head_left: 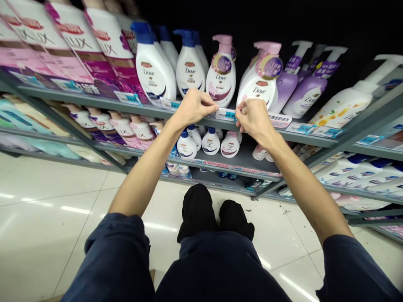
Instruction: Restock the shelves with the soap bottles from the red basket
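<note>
A white and blue price tag (225, 114) sits on the front edge of the upper shelf (147, 108), below a white Dove pump bottle with a pink top (221, 79). At the tag's left end, my left hand (194, 107) is closed in a pinch. My right hand (253, 119) pinches at its right end, with the fingers curled and partly hiding that corner. Just behind my right hand stands another pink-topped Dove bottle (258, 86). Dove bottles with blue pumps (189, 69) are behind my left hand.
Pink and white Lux bottles (75, 42) line the left of the shelf. Purple pump bottles (305, 92) and a floral white bottle (349, 100) stand on the right. Smaller Dove bottles (210, 141) occupy the shelf below. My knees are near the lower shelves, above a tiled floor (78, 209).
</note>
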Demonstrator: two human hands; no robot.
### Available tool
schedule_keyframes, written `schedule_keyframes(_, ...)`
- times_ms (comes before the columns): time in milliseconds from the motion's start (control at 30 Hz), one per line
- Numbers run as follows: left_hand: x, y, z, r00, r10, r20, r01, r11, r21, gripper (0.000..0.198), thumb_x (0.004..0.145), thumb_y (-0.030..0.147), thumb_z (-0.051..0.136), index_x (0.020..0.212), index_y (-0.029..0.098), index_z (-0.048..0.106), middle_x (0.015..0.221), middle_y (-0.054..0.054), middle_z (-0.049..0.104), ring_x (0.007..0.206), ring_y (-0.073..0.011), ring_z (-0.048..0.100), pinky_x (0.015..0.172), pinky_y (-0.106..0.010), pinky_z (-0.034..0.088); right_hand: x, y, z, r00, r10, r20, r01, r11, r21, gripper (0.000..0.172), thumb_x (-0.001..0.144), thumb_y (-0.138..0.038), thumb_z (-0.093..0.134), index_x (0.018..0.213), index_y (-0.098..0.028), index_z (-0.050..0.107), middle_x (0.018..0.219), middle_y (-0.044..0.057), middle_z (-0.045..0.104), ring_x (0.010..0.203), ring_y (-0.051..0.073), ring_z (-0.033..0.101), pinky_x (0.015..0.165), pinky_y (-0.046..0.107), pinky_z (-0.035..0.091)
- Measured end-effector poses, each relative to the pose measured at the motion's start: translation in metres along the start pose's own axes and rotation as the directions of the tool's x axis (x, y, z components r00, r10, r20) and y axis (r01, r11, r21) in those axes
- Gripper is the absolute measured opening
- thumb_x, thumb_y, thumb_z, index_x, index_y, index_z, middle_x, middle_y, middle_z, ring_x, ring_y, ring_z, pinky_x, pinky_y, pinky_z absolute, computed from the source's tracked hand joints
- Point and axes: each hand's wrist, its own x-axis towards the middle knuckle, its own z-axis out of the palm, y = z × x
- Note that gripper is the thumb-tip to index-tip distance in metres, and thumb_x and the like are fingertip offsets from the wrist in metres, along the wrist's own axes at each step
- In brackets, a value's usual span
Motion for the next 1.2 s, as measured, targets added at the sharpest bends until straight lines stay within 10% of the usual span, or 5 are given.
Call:
schedule_keyframes(600,0.000,0.000,-0.003,1.000,-0.027,0.012,0.027,1.000,0.005,0.026,0.081,0.028,0.082,0.101,0.012,0.083,0.087,-0.008,0.079,0.098,-0.0288,0.074,0.097,-0.043,0.059,-0.010,0.005,-0.005,0.994,-0.100,-0.041,0.097,0.992,-0.081,0.025,0.105,-0.042,0.069,0.113,-0.020,0.076,0.084,0.011,0.076,0.094,0.035,0.077,0.110,0.062,0.060)
schedule_keyframes(933,-0.003,0.003,-0.004,0.999,-0.029,0.029,0.029,0.999,0.019,0.026,0.085,0.036,0.082,0.098,0.013,0.083,0.089,-0.009,0.082,0.094,-0.0268,0.075,0.091,-0.039,0.061,-0.008,0.008,-0.004,0.999,-0.039,-0.007,0.039,0.999,0.001,0.033,0.107,-0.052,0.065,0.109,-0.021,0.075,0.072,0.006,0.070,0.065,0.028,0.073,0.083,0.056,0.067)
schedule_keyframes(1200,0.000,0.000,-0.001,1.000,0.022,0.017,-0.022,0.999,0.028,0.025,0.084,0.033,0.080,0.099,0.013,0.083,0.093,-0.010,0.080,0.097,-0.0280,0.074,0.096,-0.043,0.060,-0.004,0.009,-0.007,0.996,-0.089,0.015,0.090,0.994,-0.067,0.030,0.108,-0.050,0.068,0.101,-0.021,0.073,0.081,0.010,0.073,0.088,0.033,0.077,0.101,0.059,0.063)
